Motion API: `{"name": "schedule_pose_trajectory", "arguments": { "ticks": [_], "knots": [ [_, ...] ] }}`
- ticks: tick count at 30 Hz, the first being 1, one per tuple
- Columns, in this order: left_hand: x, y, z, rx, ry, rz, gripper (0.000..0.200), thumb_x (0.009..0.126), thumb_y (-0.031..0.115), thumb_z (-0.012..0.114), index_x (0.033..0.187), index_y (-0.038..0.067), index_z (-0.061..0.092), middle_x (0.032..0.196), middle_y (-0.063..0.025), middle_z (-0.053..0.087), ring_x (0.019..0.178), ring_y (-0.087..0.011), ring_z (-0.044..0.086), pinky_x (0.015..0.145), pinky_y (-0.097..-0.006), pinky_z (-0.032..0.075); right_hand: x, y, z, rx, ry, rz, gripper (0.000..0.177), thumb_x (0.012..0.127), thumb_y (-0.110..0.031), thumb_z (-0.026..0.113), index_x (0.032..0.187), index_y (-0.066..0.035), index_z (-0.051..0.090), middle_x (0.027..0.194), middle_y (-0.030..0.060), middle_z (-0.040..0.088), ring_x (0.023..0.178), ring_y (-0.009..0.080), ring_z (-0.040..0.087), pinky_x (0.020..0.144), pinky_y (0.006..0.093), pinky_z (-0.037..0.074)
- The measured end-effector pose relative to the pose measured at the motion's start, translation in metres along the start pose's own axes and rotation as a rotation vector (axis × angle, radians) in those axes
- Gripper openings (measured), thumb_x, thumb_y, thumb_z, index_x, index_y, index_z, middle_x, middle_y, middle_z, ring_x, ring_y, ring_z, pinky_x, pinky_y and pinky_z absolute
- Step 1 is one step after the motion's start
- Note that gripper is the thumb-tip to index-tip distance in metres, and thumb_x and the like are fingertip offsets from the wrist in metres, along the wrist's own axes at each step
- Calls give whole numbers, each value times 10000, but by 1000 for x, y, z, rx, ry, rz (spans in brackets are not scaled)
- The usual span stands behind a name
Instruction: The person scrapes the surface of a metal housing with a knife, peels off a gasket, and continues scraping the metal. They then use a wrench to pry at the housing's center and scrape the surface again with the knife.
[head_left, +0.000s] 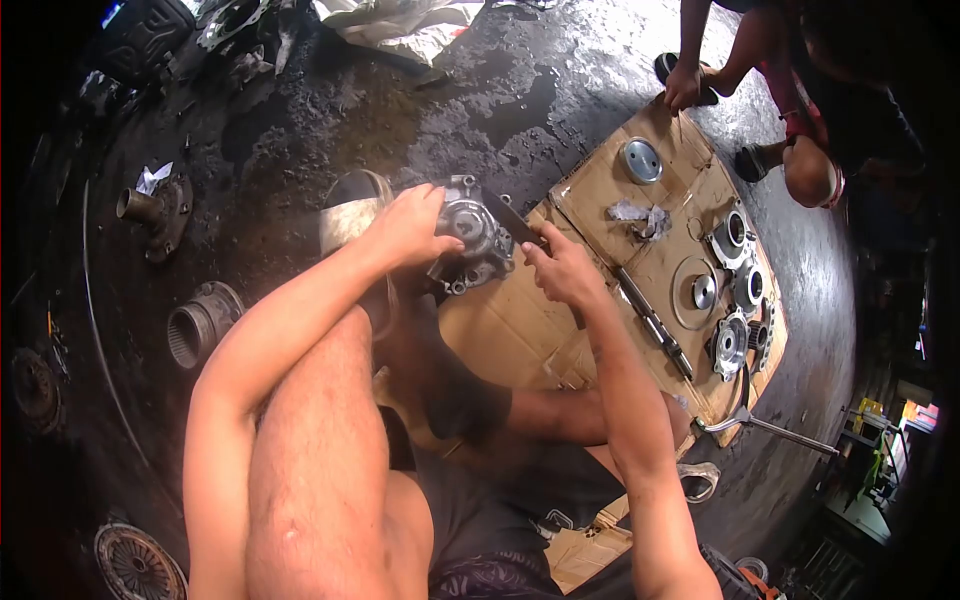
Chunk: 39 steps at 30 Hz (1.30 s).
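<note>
My left hand (408, 228) grips the left side of a grey cast-metal housing (470, 232) with a round raised centre and bolt lugs round its edge. Its thumb lies across the face of the casting. My right hand (565, 268) is closed on a dark, flat-bladed tool (512, 219) that looks like a knife or scraper. The blade slants up and left, its tip overlapping the upper right edge of the housing. Below the casting spreads a cardboard sheet (500, 325), partly hidden by my legs.
On the cardboard to the right lie a round metal cap (641, 160), a crumpled rag (640, 218), a long shaft (655, 322) and several bearing housings (732, 343). A flanged hub (160, 215) and a toothed drum (203, 325) stand left on the oily floor. Another person's hand (683, 88) is at the cardboard's far corner.
</note>
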<state>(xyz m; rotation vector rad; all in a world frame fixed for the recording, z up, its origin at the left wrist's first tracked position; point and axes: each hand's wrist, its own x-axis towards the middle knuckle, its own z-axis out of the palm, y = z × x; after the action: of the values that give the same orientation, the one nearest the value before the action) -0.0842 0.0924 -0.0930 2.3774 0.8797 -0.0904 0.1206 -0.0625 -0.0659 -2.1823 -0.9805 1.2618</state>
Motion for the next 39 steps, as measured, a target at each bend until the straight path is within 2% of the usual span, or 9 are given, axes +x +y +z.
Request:
{"name": "schedule_pose_trajectory", "arguments": {
  "ticks": [8,20,21,24,28,30,34,37,39],
  "knots": [
    [1,-3,4,-2,32,-7,937,708,456,837,1375,-87,466,1421,-289,461,1336,-401,445,1131,-432,365,8,1,6,22,10,3,407,963,-275,594,1307,-63,548,701,106,642,592,171,615,555,347,485],
    [1,-1,1,1,10,-15,952,702,461,842,1375,-95,461,1408,-295,474,1332,-398,450,1133,-425,364,7,-8,2,38,-58,4,411,957,-278,598,1301,-60,544,727,88,634,587,160,589,525,337,468],
    [2,-1,1,0,10,-16,952,702,461,842,1375,-95,461,1408,-295,474,1332,-398,450,1133,-425,364,6,-10,0,44,-86,41,413,976,-276,603,1340,-94,532,740,33,586,570,116,526,482,295,444],
    [2,-1,1,6,18,-42,972,694,470,845,1375,-102,455,1412,-298,470,1335,-399,448,1134,-425,363,9,-13,-6,-57,-65,18,415,970,-280,610,1333,-92,534,751,42,601,577,123,534,497,306,453],
    [2,-1,1,-3,3,-62,985,689,479,845,1371,-114,452,1409,-294,474,1332,-395,452,1130,-421,368,15,-3,2,-27,-62,-10,407,969,-280,613,1325,-99,537,762,47,616,581,123,535,505,310,454],
    [2,-1,1,-8,10,-68,986,689,480,845,1368,-117,453,1404,-292,479,1329,-392,455,1128,-419,370,21,2,2,-51,-29,-73,381,948,-278,607,1270,-79,561,742,113,638,599,173,592,557,354,471],
    [2,-2,3,-6,-4,-48,983,695,478,842,1365,-125,450,1384,-287,497,1315,-389,468,1121,-415,375,20,-4,-8,-121,-55,-111,368,950,-281,603,1256,-78,565,743,97,640,596,164,578,557,353,469],
    [3,-2,0,-6,-1,-53,984,699,476,840,1367,-128,444,1375,-284,504,1310,-388,471,1117,-413,378,23,-3,-8,-16,-174,-16,342,968,-258,587,1260,-83,555,744,70,620,573,140,547,513,331,445],
    [2,-2,2,-2,-5,-43,985,701,476,839,1370,-128,441,1373,-282,506,1309,-388,471,1116,-412,379,19,0,-8,36,-146,7,343,975,-250,582,1272,-84,546,743,57,609,567,130,535,493,316,435]
  ]
}}
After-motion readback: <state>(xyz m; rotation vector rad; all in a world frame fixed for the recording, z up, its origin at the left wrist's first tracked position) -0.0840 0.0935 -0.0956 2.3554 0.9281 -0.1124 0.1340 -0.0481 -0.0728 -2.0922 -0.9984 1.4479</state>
